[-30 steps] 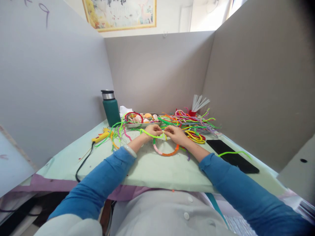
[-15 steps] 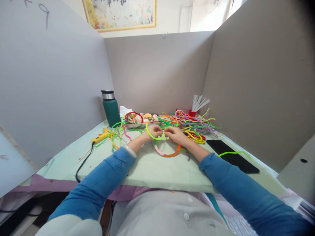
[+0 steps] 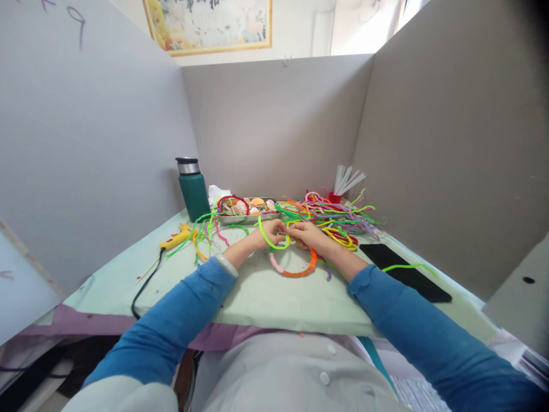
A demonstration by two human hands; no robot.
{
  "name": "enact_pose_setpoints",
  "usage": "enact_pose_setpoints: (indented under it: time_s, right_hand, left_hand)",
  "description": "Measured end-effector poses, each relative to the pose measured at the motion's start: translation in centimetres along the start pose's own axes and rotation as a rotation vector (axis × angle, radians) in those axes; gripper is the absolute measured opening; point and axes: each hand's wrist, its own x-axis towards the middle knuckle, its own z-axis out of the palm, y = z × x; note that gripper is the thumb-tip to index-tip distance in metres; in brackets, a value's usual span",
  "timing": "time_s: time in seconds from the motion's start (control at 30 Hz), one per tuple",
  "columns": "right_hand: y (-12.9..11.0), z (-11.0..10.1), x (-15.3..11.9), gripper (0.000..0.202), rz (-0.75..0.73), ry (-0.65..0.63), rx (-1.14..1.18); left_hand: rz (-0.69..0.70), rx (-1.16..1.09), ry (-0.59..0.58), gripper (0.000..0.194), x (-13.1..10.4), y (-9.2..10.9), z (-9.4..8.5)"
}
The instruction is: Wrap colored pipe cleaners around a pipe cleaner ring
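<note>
My left hand (image 3: 271,233) and my right hand (image 3: 305,235) meet over the middle of the table, fingertips pinched close together. A neon yellow-green pipe cleaner (image 3: 262,233) curves out from between them, its free end bending up in front of my left hand. Below my fingers shows a ring wrapped in pipe cleaner (image 3: 298,274), pink, orange and some green; its upper part is hidden behind my hands. Both hands are closed on the yellow-green strand. Whether they also grip the ring is not clear.
A metal tray (image 3: 253,218) of shells stands behind my hands, with a tangle of coloured pipe cleaners (image 3: 334,209) to its right. A green bottle (image 3: 194,191) and a yellow glue gun (image 3: 176,237) are at left. A black phone-like slab (image 3: 405,277) and a red cup (image 3: 335,198) are at right.
The curved yellow-green pipe cleaner and the ring have shifted slightly right and down. My hands stay pinched together in nearly the same place.
</note>
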Motion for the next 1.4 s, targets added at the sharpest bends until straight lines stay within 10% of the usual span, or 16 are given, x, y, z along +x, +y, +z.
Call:
enact_pose_setpoints:
  time_s: [0.73,1.4]
  right_hand:
    - [0.1,0.1,0.1,0.029,-0.022,-0.019,0.017]
    - [0.0,0.0,0.1,0.029,0.013,-0.022,0.118]
  left_hand:
    - [0.157,0.406,0.149,0.022,-0.5,1.3,-0.4]
    - [-0.048,0.018,0.025,0.019,-0.3,1.4,-1.1]
